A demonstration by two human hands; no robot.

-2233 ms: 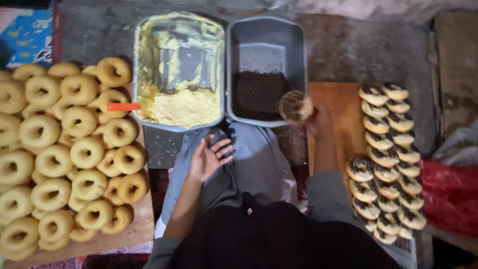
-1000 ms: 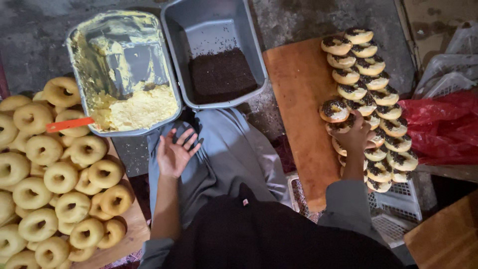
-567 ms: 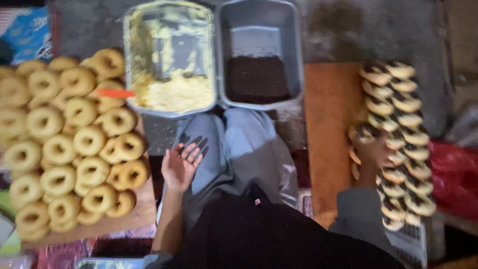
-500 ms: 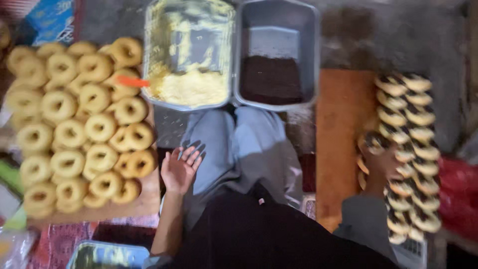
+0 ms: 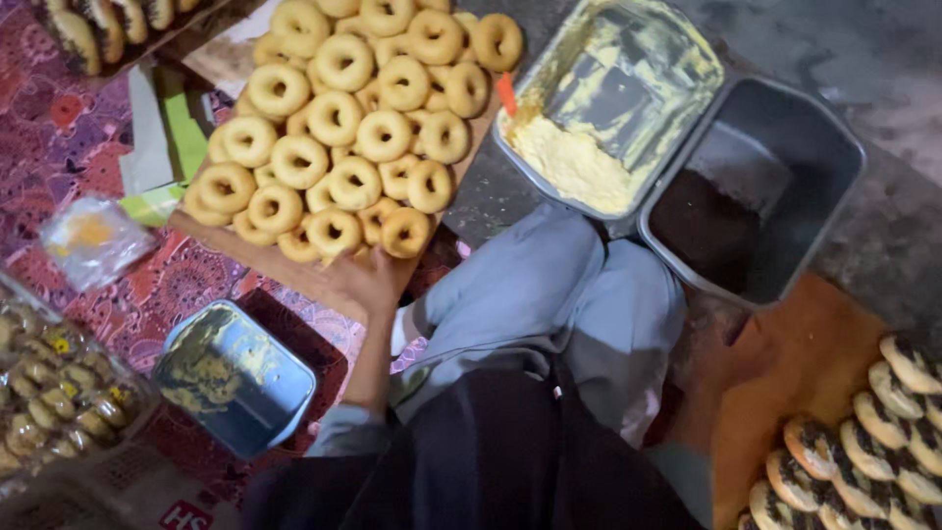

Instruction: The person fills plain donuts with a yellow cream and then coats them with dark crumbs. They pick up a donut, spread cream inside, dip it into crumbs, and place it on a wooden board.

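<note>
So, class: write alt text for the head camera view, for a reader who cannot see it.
A seated person's left hand grips the near edge of a wooden board piled with plain ring doughnuts. Ahead sit a tub of yellow cream and a tub of dark sprinkles; topped doughnuts line a second board at right.

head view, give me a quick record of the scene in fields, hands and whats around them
left hand: at the near edge of the wooden board, touching the plain doughnuts piled on it
right hand: resting on the orange board, dim and partly hidden; grip cannot be told
yellow cream tray: ahead, partly scraped out, orange spatula at its rim
dark topping tray: beside it, dark crumbs in the near corner
topped doughnuts: in rows on the orange board
smeared blue tray: by the left arm
</note>
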